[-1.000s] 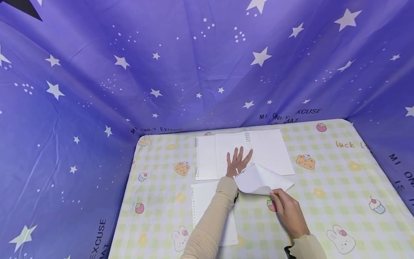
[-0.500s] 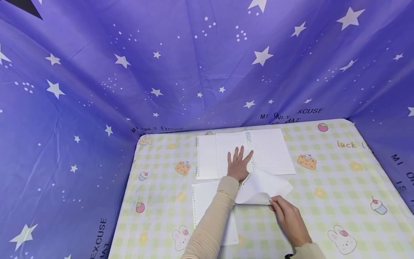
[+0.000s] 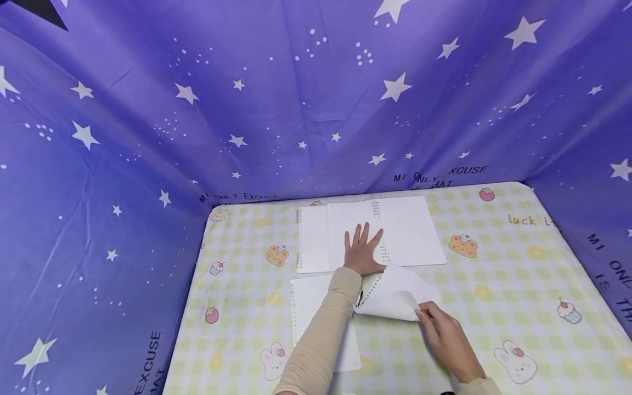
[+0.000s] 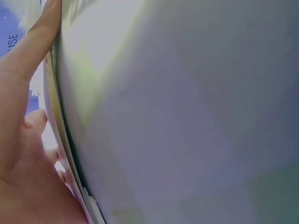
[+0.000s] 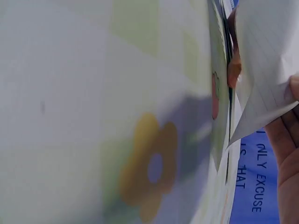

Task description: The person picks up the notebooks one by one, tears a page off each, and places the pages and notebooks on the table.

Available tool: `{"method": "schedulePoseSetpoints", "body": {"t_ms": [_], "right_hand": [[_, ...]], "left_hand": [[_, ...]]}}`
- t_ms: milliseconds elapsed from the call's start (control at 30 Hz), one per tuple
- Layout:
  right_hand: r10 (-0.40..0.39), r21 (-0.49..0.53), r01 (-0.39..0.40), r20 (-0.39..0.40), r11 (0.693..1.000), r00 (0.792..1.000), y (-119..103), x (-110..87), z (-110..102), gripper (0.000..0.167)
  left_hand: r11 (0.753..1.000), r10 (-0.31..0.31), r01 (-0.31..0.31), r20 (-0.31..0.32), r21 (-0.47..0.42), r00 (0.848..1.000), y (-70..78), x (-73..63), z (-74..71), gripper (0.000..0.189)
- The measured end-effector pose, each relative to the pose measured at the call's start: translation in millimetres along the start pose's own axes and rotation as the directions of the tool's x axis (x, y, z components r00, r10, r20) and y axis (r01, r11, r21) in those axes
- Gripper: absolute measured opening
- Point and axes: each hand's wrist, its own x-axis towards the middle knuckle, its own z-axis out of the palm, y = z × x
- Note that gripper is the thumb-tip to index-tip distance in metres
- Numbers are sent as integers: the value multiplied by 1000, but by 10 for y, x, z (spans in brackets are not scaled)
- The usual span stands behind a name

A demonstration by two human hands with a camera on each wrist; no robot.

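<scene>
An open spiral notebook (image 3: 415,236) with white lined pages lies near the back of the table. My left hand (image 3: 362,255) rests on its left page, fingers spread and straight. Between thumb and fingers, my right hand (image 3: 446,332) pinches the near edge of a white sheet (image 3: 395,291) with a row of holes along its left side. That sheet is bent and raised, its top corner close to the bottom of the notebook's rings (image 3: 385,254); whether it is still joined there I cannot tell. The right wrist view shows the lined sheet (image 5: 264,65) bending near my fingers.
Another hole-edged sheet (image 3: 308,299) lies flat at the front left, partly under my left forearm. More ringed pages (image 3: 313,241) show left of the notebook. A checked cloth (image 3: 237,329) covers the table, with starry blue curtains (image 3: 276,99) around it.
My right hand has drawn the pinched sheet toward me, down from the notebook's right page, so more of that page shows. The left hand has stayed in place.
</scene>
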Motion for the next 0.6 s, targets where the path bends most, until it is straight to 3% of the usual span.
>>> {"method": "schedulePoseSetpoints", "body": {"t_ms": [133,300,600], "right_hand": [[10,-15,-10,17,1000,1000,-1,-10,-44,6],[-47,23,47,-1,999,999,-9,6,-83,10],[-69,67,73,-53,995,996,-23,6,-195,8]], "left_hand": [[1000,6,-6,-15,15,1000,-2,1,11,107],[999,26,-27,-33,-28,999,-20,-41,1,106],[991,104,-112,-115,-67,988,40,-141,-77,83]]}}
